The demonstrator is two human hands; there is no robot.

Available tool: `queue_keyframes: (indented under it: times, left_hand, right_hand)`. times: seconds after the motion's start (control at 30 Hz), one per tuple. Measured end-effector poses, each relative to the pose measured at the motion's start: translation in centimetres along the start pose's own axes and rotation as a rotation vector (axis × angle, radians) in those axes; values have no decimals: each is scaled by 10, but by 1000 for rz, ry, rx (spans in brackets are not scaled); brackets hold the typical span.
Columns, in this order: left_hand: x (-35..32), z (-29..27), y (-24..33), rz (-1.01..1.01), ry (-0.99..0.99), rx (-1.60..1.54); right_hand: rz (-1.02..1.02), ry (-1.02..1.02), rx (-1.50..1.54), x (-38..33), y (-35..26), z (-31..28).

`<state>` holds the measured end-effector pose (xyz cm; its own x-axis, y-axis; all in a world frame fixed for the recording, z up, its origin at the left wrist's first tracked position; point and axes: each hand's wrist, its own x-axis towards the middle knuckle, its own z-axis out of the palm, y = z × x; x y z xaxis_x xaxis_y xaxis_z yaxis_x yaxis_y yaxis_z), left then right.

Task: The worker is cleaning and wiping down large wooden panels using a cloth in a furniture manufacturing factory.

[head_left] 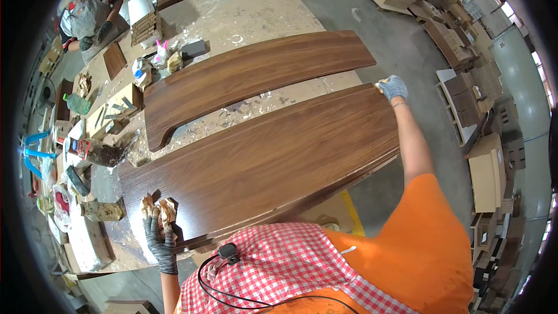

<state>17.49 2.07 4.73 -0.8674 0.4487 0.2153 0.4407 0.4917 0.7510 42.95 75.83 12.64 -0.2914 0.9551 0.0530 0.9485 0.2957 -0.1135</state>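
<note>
Head view: both gloved hands grip the near long dark-brown wooden panel (261,151) at opposite ends.
Left hand (160,229), dark glove, clasps the near-left edge; right hand (393,88), blue glove, clasps the far-right corner. A second dark-brown curved panel (250,72) lies beyond on the dusty workbench (256,11).

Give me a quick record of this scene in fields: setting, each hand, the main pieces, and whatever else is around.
Setting: workshop, large dusty worktable
Left hand: dark glove, resting on the near left corner of the near wooden panel, pale cloth or pad under its fingers
Right hand: blue glove, holding the far right corner of the same panel
Second panel: far wooden panel, curved, lying on the table beyond the first
Clutter: bottles and tools along the table's left edge
Others: another person at the far left end
Surroundings: stacked wooden parts on the right
</note>
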Motion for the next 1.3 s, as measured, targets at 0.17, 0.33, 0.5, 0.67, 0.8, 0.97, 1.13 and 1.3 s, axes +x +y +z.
queue_keyframes:
  times: [0.17, 0.33, 0.5, 0.67, 0.8, 0.97, 1.13, 1.3]
  left_hand:
    - [23, 36, 59, 76, -151, 129]
    - [41, 87, 100, 247, -324, 206]
    - [65, 121, 125, 131, -304, -315]
    - [55, 86, 114, 54, -373, -389]
    - [48, 61, 106, -228, -457, -624]
    - [59, 22, 93, -49, -25, -287]
    - [74, -61, -40, -158, 391, -177]
    - [54, -104, -203, -426, 454, -428]
  right_hand:
    - [-117, 172, 436, 2, 10, 6]
    - [-678, -610, 1265, -154, -141, -5]
    - [-942, -614, 1077, -290, -228, 1]
    - [-1275, -399, 728, -330, -262, 19]
    - [-1270, -396, 817, -355, -269, 28]
    - [-1231, -77, 176, -385, -286, 45]
    - [-1175, -9, 123, -375, -297, 64]
    - [-1120, -53, 119, -365, -308, 71]
